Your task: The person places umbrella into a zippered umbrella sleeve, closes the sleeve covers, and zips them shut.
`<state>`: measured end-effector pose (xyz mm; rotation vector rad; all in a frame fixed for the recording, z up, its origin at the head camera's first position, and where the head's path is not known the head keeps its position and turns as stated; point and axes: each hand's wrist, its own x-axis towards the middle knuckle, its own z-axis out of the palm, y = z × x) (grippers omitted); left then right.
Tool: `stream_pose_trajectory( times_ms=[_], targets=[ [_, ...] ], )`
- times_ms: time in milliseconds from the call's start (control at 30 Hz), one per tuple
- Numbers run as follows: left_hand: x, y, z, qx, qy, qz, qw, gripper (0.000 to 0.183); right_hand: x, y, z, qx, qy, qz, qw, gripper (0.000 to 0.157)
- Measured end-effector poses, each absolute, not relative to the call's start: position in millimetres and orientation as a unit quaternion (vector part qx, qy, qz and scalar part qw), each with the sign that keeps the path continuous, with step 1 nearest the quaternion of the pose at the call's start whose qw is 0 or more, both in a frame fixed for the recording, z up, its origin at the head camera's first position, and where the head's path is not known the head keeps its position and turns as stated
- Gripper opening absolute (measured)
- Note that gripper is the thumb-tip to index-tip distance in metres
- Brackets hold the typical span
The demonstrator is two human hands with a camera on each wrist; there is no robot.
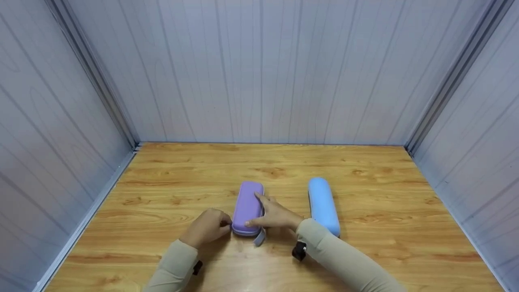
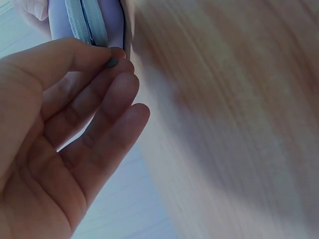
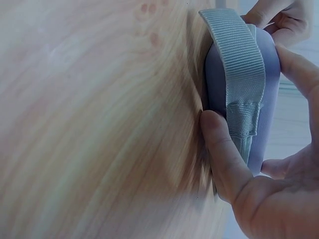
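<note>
A purple zippered case (image 1: 246,205) lies on the table with its long side pointing away from me. My right hand (image 1: 277,215) holds it from the right, thumb and fingers spread over its top and side. At the case's near left corner, my left hand (image 1: 209,228) pinches a small zipper pull (image 2: 112,62) between thumb and forefinger; its other fingers are loosely bent. The grey zipper (image 2: 87,22) looks shut where it shows in the left wrist view. A ribbed grey strap loop (image 3: 239,59) sticks out from the case's side, beside my right fingers.
To the right, near my right forearm, lies a rounded light blue case (image 1: 323,207). The wood-grain table (image 1: 162,194) is bounded by a pale panelled back wall (image 1: 259,73) and side walls.
</note>
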<state>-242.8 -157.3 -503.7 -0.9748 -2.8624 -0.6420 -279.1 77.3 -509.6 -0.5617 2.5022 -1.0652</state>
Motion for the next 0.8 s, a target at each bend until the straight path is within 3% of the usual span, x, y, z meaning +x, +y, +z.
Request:
stream_pose_trajectory(
  times_ms=[800],
  targets=[
    [-240.5,-160.1,-508.8,-0.242,-0.928,-0.280,-0.043,0.012,-275.3,77.7,-505.2,-0.203,0.882,-0.387,0.174,0.109]
  ],
)
